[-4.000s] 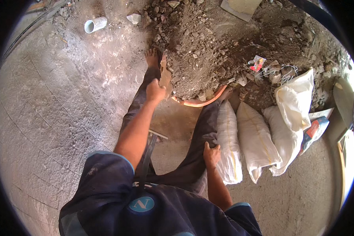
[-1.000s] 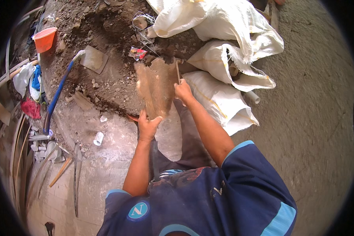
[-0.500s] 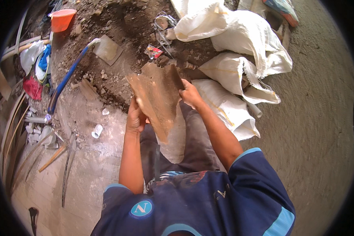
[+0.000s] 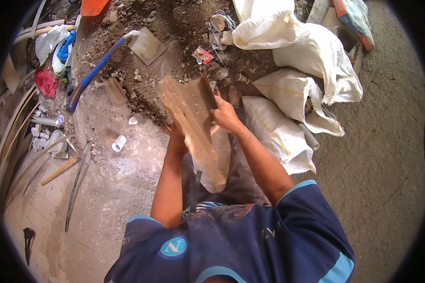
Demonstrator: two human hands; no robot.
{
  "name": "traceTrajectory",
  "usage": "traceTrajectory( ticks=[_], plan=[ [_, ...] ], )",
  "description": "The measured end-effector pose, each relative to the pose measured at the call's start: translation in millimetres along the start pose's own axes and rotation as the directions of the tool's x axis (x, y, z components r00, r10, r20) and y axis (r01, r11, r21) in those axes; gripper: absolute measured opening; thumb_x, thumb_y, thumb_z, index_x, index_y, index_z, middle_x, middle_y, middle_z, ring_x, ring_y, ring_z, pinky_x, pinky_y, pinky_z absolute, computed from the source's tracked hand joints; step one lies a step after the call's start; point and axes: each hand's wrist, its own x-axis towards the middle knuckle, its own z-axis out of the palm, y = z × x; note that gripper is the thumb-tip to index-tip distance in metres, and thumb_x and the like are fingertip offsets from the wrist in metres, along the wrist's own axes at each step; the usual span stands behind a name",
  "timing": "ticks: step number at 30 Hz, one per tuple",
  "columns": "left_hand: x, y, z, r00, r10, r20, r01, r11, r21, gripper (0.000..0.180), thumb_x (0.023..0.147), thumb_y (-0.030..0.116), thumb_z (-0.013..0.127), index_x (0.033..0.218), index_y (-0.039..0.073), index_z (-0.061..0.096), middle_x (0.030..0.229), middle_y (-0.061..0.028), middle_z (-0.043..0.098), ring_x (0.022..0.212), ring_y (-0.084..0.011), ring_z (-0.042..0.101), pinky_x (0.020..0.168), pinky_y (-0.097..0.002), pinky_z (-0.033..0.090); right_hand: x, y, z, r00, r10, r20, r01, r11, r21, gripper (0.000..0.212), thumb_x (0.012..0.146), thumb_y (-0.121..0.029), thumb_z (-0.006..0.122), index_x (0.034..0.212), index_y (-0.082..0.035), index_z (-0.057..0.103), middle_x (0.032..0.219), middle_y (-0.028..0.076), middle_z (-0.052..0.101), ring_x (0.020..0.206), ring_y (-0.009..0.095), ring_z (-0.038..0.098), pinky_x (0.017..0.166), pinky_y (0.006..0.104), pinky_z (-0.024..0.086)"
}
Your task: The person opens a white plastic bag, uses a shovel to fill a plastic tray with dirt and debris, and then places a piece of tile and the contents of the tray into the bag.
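A bent brown sheet (image 4: 190, 106) with ragged edges, like stiff cardboard, is held out in front of my body, curled like a trough. My left hand (image 4: 177, 139) grips its left side from below, its fingers mostly hidden behind the sheet. On the other side, my right hand (image 4: 225, 115) is closed on the raised right edge. The near end of the sheet slopes toward my lap. Beyond it lies loose dirt and rubble (image 4: 174, 28), with a blue-handled hoe (image 4: 92, 78) resting at the left.
White woven sacks (image 4: 278, 132) lie in a row to the right, beside rough concrete floor (image 4: 378, 165). An orange tub (image 4: 93, 6) shows at the far left. A white cup (image 4: 119, 143), wood strips (image 4: 60, 170) and broken white pieces (image 4: 56, 144) lie on the left.
My hands have brought the brown sheet closer to my body, and its near end now reaches lower over my lap. The whole view has shifted, with the ground things now further right.
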Motion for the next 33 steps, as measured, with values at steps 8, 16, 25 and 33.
traceTrajectory(
  ticks=[8, 16, 25, 33],
  plan=[
    [13, 10, 27, 0.974, 0.215, 0.077, -0.218, 0.975, 0.036, 0.076, 0.076, 0.025, 0.082, 0.136, 0.003, 0.039, 0.127, -0.0089, 0.054, 0.115, -0.021, 0.055, 0.098, -0.0343, 0.046, 10, 32, 8, 0.993, -0.093, 0.071, 0.076, 0.975, 0.208, 0.047, 0.084, -0.004, 0.052, 0.13, -0.007, 0.056, 0.123, 0.02, 0.061, 0.108, 0.035, 0.062, 0.093, 0.0394, 0.049],
    [12, 24, 34, 0.986, 0.109, -0.125, -0.082, 0.975, 0.207, 0.05, 0.077, 0.011, 0.073, 0.12, -0.004, 0.053, 0.107, -0.013, 0.064, 0.093, -0.0238, 0.065, 0.083, -0.0347, 0.053, -10, -8, -42, 0.787, 0.171, 0.593, -0.586, 0.507, 0.632, 0.076, 0.091, -0.057, 0.059, 0.141, -0.002, 0.044, 0.133, 0.014, 0.055, 0.118, 0.022, 0.057, 0.099, 0.0374, 0.048],
    [20, 21, 27, 0.979, 0.113, -0.171, -0.05, 0.941, 0.334, 0.041, 0.077, 0.003, 0.067, 0.117, -0.004, 0.057, 0.105, -0.0128, 0.066, 0.091, -0.023, 0.066, 0.081, -0.035, 0.053, -19, -49, -45, 0.823, 0.038, 0.567, -0.28, 0.895, 0.347, 0.082, 0.076, -0.016, 0.079, 0.143, 0.001, 0.035, 0.128, 0.013, 0.056, 0.118, 0.02, 0.054, 0.099, 0.0375, 0.047],
    [45, 11, 19, 0.913, 0.362, -0.189, -0.154, 0.733, 0.662, 0.045, 0.073, 0.007, 0.076, 0.112, -0.006, 0.059, 0.105, -0.0131, 0.068, 0.092, -0.0211, 0.067, 0.083, -0.0331, 0.051, -17, -50, -31, 0.851, 0.218, 0.477, -0.424, 0.822, 0.38, 0.061, 0.08, -0.004, 0.07, 0.136, -0.001, 0.047, 0.116, 0.011, 0.062, 0.103, 0.02, 0.061, 0.092, 0.0369, 0.049]
  ],
)
